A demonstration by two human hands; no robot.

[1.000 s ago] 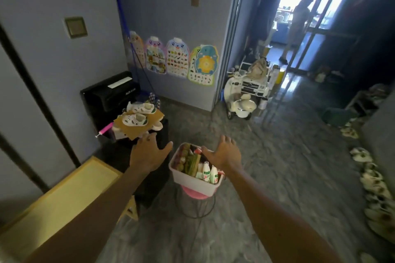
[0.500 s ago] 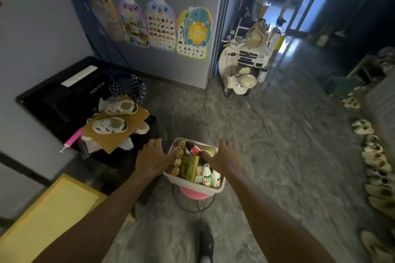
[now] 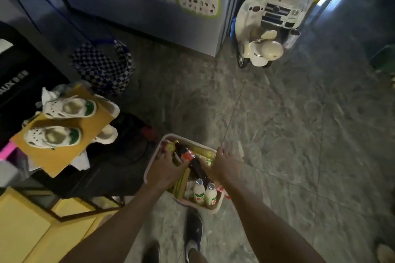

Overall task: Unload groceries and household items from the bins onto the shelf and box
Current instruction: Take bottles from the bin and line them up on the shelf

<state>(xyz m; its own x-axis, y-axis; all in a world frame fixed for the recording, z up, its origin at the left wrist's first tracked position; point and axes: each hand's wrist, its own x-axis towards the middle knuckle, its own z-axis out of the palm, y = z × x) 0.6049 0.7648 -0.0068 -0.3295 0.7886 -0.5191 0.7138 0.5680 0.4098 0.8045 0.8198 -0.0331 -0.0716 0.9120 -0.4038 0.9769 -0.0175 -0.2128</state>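
Two small white bottles [image 3: 199, 193] with silver foil caps stand upright side by side in the near right corner of a white plastic bin [image 3: 214, 209]. Their green-and-white labels carry red letters that begin "AD"; the rest is too small to read. A dark glass-like bottle [image 3: 195, 165] with a red label lies slanted across the middle of the bin, its neck toward the far left corner. The print on that label is blurred. Round yellow cans [image 3: 170, 146] sit at the far left corner, and flat green-and-yellow cartons [image 3: 181, 182] stand on edge along the near left side.

The left hand [image 3: 165, 168] lies over the left half of the bin. Its fingers are bent down among the cans and its thumb reaches toward the dark bottle; I cannot tell what it has hold of. The right hand [image 3: 222, 164] grips the bin's right rim, fingers hooked over the far right corner and thumb inside.

Left of the bin, two white perforated child's sandals [image 3: 68, 108] with green insoles rest on a sheet of brown cardboard [image 3: 64, 145]. Behind them slumps a blue-and-white checked bag [image 3: 102, 70]. A cream toy scooter [image 3: 259, 49] stands on the grey marbled floor [image 3: 299, 134] by the wall corner. A yellow box [image 3: 25, 226] fills the near left corner of the view.
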